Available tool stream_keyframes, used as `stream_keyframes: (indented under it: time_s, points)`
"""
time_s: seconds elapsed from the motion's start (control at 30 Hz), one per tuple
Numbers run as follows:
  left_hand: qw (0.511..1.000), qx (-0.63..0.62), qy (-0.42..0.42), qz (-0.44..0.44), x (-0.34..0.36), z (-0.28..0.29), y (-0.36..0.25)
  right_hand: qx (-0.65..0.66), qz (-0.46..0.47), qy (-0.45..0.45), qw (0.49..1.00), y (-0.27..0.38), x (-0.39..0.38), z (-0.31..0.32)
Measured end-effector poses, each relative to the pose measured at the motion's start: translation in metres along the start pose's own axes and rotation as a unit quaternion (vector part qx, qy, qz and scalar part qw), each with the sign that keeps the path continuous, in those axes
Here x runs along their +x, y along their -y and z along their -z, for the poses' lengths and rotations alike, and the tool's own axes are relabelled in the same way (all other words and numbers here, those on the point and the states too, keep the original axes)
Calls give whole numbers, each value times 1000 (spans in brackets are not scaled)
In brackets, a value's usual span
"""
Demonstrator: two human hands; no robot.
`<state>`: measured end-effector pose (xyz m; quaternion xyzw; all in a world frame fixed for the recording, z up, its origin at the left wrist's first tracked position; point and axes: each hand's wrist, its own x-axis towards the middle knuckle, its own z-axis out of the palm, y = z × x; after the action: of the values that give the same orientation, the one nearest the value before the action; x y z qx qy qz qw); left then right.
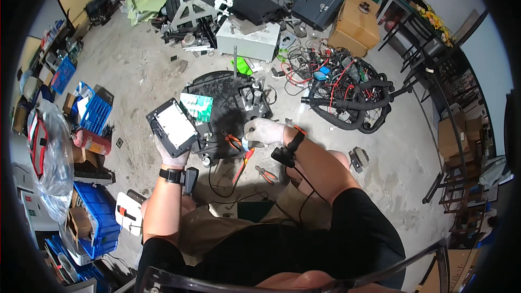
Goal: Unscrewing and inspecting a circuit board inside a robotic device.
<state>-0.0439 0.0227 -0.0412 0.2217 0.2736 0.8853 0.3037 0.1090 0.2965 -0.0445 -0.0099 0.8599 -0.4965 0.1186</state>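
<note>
My gloved left hand (172, 154) grips a black rectangular panel (175, 128) with a white sheet-like inner face, tilted beside a black rounded base (214, 84) on the floor. A green circuit board (197, 107) lies on that base, next to the panel. My gloved right hand (265, 131) is over the base's right near edge with its fingers curled; what they hold, if anything, is hard to make out. Close to it lie orange-handled pliers (233, 141), a red-handled tool (243, 166) and another pair of pliers (266, 174). Metal cylinders (251, 97) sit on the base's right side.
A tangled heap of cables (347, 78) and black corrugated hose (347, 104) lies to the right. Behind stand a white metal box (248, 40), a cardboard box (355, 24) and a dark grey case (316, 6). Blue crates (97, 217) line the left; a black cable (213, 184) loops nearby.
</note>
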Motion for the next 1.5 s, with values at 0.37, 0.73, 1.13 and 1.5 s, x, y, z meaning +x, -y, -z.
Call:
stream_keyframes:
  time_s: [0.37,0.73,1.13,1.5]
  points:
    - [998,36,-51,-20,2,10,1,449,59,-444,773,-36,20,39]
    - [975,22,-130,181,-9,-12,25,140,39,-252,957,43,11,5]
    - [963,-151,-74,212,-19,-35,42,-257,114,-200,939,69,12,-25]
    - [965,-142,-12,221,-15,-34,38,-141,91,-209,963,92,13,-36]
